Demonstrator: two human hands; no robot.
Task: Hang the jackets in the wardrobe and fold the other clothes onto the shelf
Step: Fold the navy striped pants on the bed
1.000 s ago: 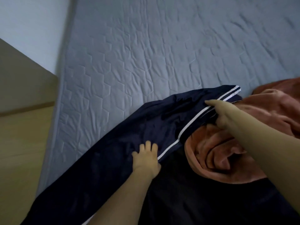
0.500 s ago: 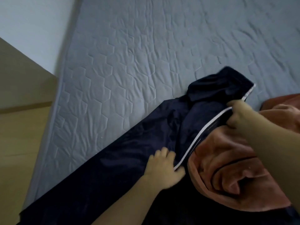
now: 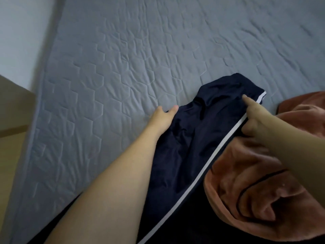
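Observation:
Dark navy trousers [image 3: 190,138] with a white side stripe lie on the grey quilted bed [image 3: 123,67], their upper part doubled over on itself. My left hand [image 3: 162,117] lies at the garment's left edge, thumb and a finger showing at the edge, the other fingers hidden. My right hand [image 3: 255,118] holds the striped right edge, index finger stretched out over the fabric and the other fingers curled at the stripe. A rust-orange fleece garment [image 3: 255,182] lies bunched at the right, partly under my right forearm.
The bed's left edge runs down beside a light wooden floor [image 3: 10,147] and a pale wall [image 3: 21,32]. More dark cloth [image 3: 202,231] lies at the bottom, under the orange garment.
The trousers have been folded over and now lie shorter on the bed. My left hand has moved up from the middle of the fabric to its left edge. My right hand has stretched its index finger out.

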